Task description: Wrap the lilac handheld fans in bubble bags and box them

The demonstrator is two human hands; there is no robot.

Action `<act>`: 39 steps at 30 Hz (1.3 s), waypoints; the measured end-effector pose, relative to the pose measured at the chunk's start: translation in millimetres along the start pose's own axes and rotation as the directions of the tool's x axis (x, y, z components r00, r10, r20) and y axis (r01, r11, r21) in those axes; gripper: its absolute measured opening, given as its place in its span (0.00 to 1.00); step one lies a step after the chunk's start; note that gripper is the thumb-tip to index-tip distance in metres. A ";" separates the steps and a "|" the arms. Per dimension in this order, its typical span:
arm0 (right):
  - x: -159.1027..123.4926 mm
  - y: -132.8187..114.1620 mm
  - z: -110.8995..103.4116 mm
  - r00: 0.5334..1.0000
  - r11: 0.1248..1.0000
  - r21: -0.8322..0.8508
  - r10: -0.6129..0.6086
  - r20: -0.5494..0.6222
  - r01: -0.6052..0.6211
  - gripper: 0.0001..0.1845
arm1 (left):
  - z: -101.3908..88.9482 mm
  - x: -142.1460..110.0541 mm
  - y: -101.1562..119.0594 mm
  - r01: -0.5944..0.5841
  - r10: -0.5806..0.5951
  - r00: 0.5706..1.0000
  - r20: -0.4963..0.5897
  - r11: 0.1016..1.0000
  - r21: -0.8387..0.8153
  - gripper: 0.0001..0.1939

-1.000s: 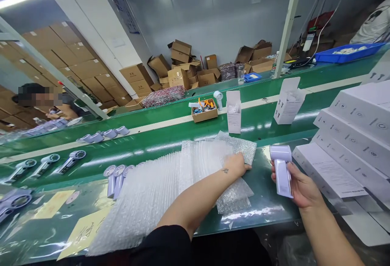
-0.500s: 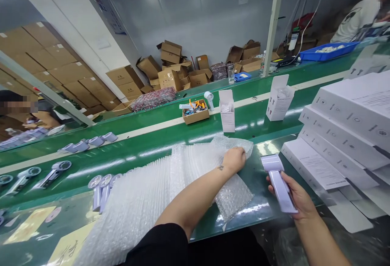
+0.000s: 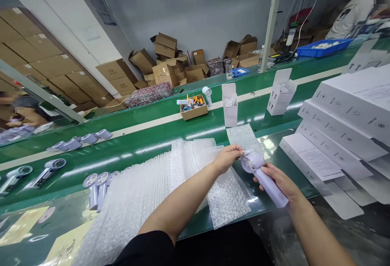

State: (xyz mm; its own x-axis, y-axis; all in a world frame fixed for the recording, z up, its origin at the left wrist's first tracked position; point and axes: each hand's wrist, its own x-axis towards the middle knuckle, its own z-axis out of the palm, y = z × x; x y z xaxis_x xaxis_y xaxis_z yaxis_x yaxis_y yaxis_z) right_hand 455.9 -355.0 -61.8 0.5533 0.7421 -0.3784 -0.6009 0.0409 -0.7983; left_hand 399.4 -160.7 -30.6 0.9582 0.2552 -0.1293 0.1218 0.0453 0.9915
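Note:
My right hand (image 3: 278,182) is wrapped round the handle of a lavender handheld fan (image 3: 271,188), its round grille head tilted up to the left. A clear bubble-wrap bag (image 3: 242,135) is pinched at its near edge by my left hand (image 3: 228,158); that edge meets the fan head, and I cannot tell how far it covers the head. Below my left forearm lies a loose bubble-wrap bag (image 3: 230,201). To the left stands a long row of stacked bubble-wrap bags (image 3: 137,201), partly behind that forearm.
Flattened white boxes (image 3: 323,158) are piled at the right. Two open white boxes (image 3: 230,109) and a small carton of parts (image 3: 195,111) stand on the green belt (image 3: 146,146). More lavender fans (image 3: 94,191) lie at the left. Co-workers sit at both far sides.
My left hand has drawn a bubble-wrap bag away from the stack, rightward to the fan. My right hand has turned the fan and brought its head left to meet the bag.

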 end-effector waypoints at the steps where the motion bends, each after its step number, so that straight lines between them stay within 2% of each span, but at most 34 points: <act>1: -0.7 3.4 -0.3 1.000 1.000 0.002 -0.005 -0.015 0.005 0.17 | 0.0 -0.2 2.3 -0.010 0.005 0.998 0.066 0.998 0.068 0.09; 4: -2.2 13.0 1.9 0.997 0.999 0.028 -0.027 -0.071 0.029 0.16 | 0.9 2.7 5.7 -0.069 0.006 0.978 0.210 0.954 0.293 0.10; 6: -2.7 16.6 4.6 0.991 0.998 0.048 -0.033 -0.132 0.039 0.18 | 1.8 6.7 4.7 -0.129 0.042 0.977 0.209 0.898 0.421 0.06; 8: -3.3 18.0 6.6 0.983 0.996 0.066 -0.042 -0.179 0.055 0.21 | 2.5 10.6 2.7 -0.221 0.127 0.971 0.203 0.802 0.555 0.03; 10: -4.0 18.1 6.7 0.980 0.993 0.080 -0.065 -0.186 0.082 0.24 | 2.5 13.6 1.4 -0.331 0.207 0.943 0.262 0.682 0.652 0.04; 12: -4.7 18.1 5.4 0.981 0.991 0.090 -0.087 -0.173 0.103 0.25 | 1.9 16.4 1.0 -0.398 0.228 0.915 0.332 0.636 0.661 0.08; 13: -5.0 18.3 4.6 0.981 0.990 0.092 -0.091 -0.172 0.108 0.26 | 1.8 18.2 0.7 -0.399 0.215 0.912 0.349 0.659 0.637 0.13; 15: -5.5 19.8 3.4 0.979 0.989 0.099 -0.088 -0.183 0.107 0.25 | 2.4 23.0 -1.2 -0.325 0.152 0.929 0.338 0.773 0.545 0.18; 17: -5.8 22.4 3.2 0.977 0.990 0.098 -0.083 -0.198 0.104 0.24 | 5.0 28.8 -5.3 -0.212 0.080 0.947 0.312 0.884 0.417 0.13; 18: -5.9 23.7 3.4 0.976 0.990 0.098 -0.085 -0.199 0.106 0.24 | 6.9 31.2 -7.9 -0.170 0.060 0.955 0.291 0.913 0.371 0.09; 21: -5.6 25.5 4.9 0.975 0.988 0.111 -0.087 -0.204 0.111 0.23 | 14.0 32.9 -13.6 -0.173 0.106 0.980 0.169 0.872 0.457 0.03; 23: -5.1 23.6 5.5 0.972 0.986 0.134 -0.071 -0.223 0.102 0.22 | 18.0 26.8 -14.1 -0.234 0.216 0.971 0.103 0.768 0.596 0.03; 24: -4.8 21.8 5.5 0.969 0.985 0.148 -0.057 -0.239 0.094 0.22 | 19.3 21.5 -13.8 -0.294 0.290 0.949 0.122 0.681 0.670 0.04; 26: -4.6 17.9 5.3 0.956 0.982 0.160 -0.048 -0.288 0.098 0.21 | 21.0 8.5 -13.8 -0.442 0.418 0.871 0.258 0.436 0.784 0.07; 28: -4.1 15.6 5.3 0.937 0.982 0.143 -0.070 -0.343 0.126 0.21 | 22.4 -4.8 -16.5 -0.553 0.446 0.780 0.439 0.164 0.817 0.09; 29: -3.5 15.5 5.8 0.924 0.981 0.124 -0.090 -0.370 0.146 0.21 | 23.6 -10.2 -18.8 -0.570 0.425 0.765 0.485 0.095 0.816 0.10; 30: -2.4 16.1 6.4 0.910 0.981 0.100 -0.116 -0.399 0.169 0.22 | 25.5 -14.4 -21.3 -0.562 0.401 0.773 0.492 0.070 0.825 0.10; 31: -0.8 17.1 7.1 0.894 0.979 0.073 -0.141 -0.426 0.189 0.22 | 28.1 -17.2 -23.4 -0.542 0.378 0.792 0.479 0.075 0.837 0.10; 33: 4.2 18.8 7.5 0.844 0.975 0.004 -0.192 -0.500 0.224 0.20 | 34.8 -18.0 -24.2 -0.521 0.341 0.824 0.453 0.142 0.841 0.10; 35: 10.9 15.9 5.6 0.785 0.968 -0.098 -0.247 -0.569 0.233 0.17 | 41.3 -12.2 -18.1 -0.548 0.313 0.828 0.466 0.274 0.790 0.09; 36: 14.6 11.1 3.7 0.765 0.963 -0.158 -0.269 -0.585 0.218 0.14 | 43.5 -6.9 -12.4 -0.525 0.302 0.849 0.433 0.392 0.756 0.08; 37: 18.4 3.6 1.7 0.757 0.956 -0.221 -0.287 -0.587 0.192 0.13 | 44.5 0.1 -5.3 -0.452 0.283 0.892 0.352 0.530 0.718 0.06; 39: 26.4 -20.8 -1.4 0.785 0.933 -0.343 -0.292 -0.546 0.109 0.11 | 43.5 18.2 11.3 -0.205 0.184 0.978 0.097 0.769 0.606 0.03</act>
State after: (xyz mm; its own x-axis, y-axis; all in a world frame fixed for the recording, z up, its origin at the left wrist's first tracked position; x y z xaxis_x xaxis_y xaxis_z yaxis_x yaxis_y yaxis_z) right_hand 483.9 -337.2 -55.8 0.9250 0.2056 -0.3195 -0.3025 -0.1099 -0.9468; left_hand 429.5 -197.6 -21.2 0.9848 0.1642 0.0573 0.0542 -0.6025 0.7963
